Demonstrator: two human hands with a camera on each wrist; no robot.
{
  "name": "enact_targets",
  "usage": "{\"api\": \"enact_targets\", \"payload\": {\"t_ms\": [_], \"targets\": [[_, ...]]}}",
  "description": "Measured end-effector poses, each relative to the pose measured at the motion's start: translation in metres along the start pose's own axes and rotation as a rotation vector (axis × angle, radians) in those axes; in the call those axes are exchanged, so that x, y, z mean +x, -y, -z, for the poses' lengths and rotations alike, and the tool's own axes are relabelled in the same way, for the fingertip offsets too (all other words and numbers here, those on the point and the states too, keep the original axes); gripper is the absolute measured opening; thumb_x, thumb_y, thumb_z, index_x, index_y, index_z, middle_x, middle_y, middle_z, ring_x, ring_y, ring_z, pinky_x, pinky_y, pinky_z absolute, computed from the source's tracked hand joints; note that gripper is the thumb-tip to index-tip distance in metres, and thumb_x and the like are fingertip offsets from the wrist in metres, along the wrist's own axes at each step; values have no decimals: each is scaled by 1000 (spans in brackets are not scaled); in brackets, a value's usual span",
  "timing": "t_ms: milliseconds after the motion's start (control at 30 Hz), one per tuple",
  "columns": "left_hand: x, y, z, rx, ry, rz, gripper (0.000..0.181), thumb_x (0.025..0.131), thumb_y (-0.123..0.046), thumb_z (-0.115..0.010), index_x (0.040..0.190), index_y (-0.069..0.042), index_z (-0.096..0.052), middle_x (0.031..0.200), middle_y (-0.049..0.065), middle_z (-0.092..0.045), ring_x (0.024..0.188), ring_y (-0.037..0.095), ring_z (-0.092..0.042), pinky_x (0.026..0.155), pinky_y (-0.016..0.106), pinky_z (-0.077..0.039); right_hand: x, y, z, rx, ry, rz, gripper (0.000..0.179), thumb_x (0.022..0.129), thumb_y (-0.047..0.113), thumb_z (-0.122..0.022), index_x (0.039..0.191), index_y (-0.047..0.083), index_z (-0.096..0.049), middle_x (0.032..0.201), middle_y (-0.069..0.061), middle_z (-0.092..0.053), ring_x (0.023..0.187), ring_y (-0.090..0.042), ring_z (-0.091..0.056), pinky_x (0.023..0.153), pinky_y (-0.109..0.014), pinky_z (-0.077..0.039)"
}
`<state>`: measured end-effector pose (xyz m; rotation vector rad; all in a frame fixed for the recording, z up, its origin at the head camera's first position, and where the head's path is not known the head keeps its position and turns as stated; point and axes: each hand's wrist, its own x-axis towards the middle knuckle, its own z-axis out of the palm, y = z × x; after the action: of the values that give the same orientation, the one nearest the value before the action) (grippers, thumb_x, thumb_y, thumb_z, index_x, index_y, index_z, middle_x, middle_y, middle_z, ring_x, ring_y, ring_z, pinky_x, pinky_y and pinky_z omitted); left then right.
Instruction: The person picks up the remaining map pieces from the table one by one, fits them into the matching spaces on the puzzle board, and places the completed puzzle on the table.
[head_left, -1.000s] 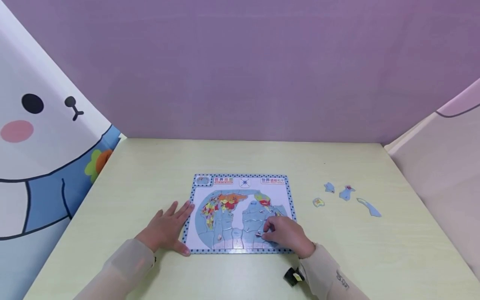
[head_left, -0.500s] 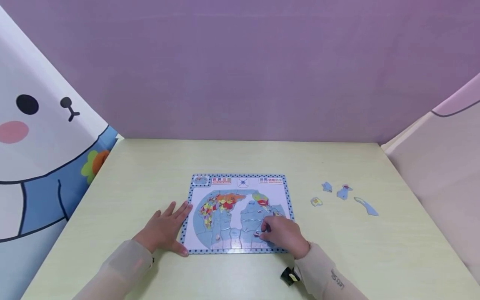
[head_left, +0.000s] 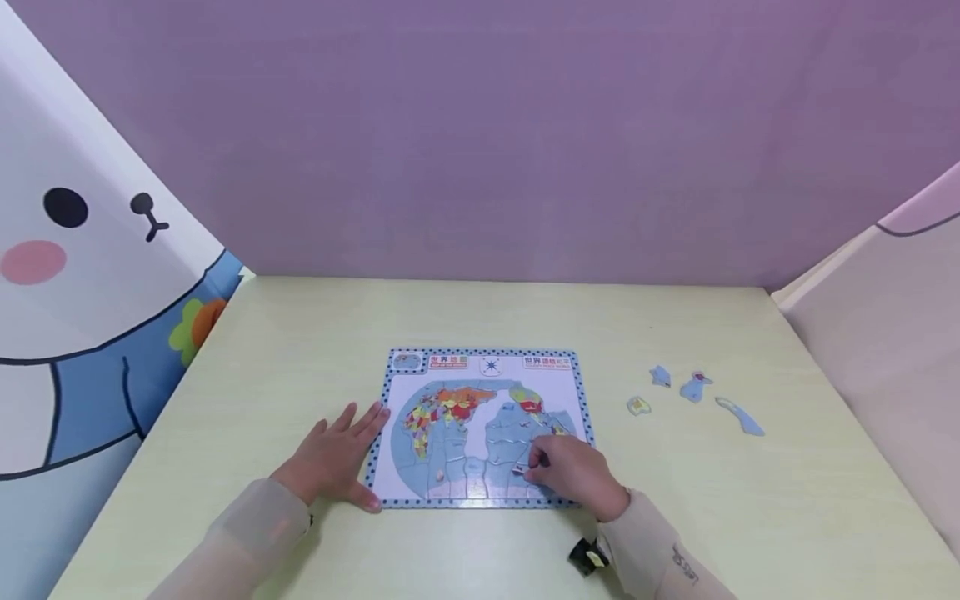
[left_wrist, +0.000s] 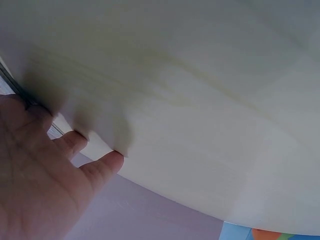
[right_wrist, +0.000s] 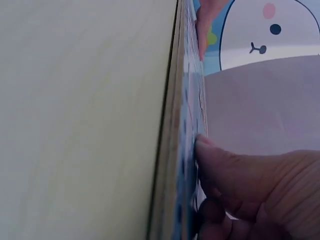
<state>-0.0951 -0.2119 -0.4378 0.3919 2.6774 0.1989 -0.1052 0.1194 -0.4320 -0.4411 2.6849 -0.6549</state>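
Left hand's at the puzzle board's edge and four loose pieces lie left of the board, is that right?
No, the four loose pieces lie right of the puzzle board, as the head view shows. The left hand is at the board's edge.

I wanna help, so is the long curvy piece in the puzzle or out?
Out: the long curvy piece lies on the table, right of the puzzle.

Right hand hides part of the puzzle board at four o'clock; red-bar lettering, unreadably tiny; left sleeve runs off the head view between seven and eight, right sleeve at five!
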Motion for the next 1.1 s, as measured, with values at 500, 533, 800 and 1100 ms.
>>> {"api": "enact_targets", "payload": {"t_ms": [500, 533, 800, 1100], "targets": [[-2, -4, 1, -23, 21, 31, 123, 56, -58, -85, 151, -7, -26, 158, 12, -21, 141, 45, -12, 104, 70, -19, -2, -12, 11, 122, 95, 30, 17, 80, 23, -78, 87, 13, -67, 74, 5, -55, 71, -14, -50, 63, -30, -40], [-2, -4, 1, -25, 22, 33, 123, 56, -57, -85, 151, -7, -26, 158, 11, -21, 142, 45, -12, 104, 70, -19, -2, -14, 12, 143, 98, 30, 17, 80, 23, -78, 89, 13, -67, 74, 5, -55, 70, -14, -50, 63, -30, -40], [-4, -4, 1, -21, 24, 38, 122, 57, -56, -85, 151, -7, -26, 158, 12, -21, 141, 46, -12, 104, 70, -19, 0, -32, 32, 330, 6, 105, 19, 81, 11, -75, 96, 3, -66, 72, 1, -54, 67, -15, -49, 58, -23, -41], [-2, -6, 2, -17, 30, 34, 122, 57, -56, -85, 152, -8, -25, 158, 11, -20, 142, 45, -11, 104, 70, -19, 0, -52, 49, 313, -37, 118, 30, 83, 6, -73, 112, -2, -66, 82, 1, -61, 75, -15, -55, 64, -24, -49]]}}
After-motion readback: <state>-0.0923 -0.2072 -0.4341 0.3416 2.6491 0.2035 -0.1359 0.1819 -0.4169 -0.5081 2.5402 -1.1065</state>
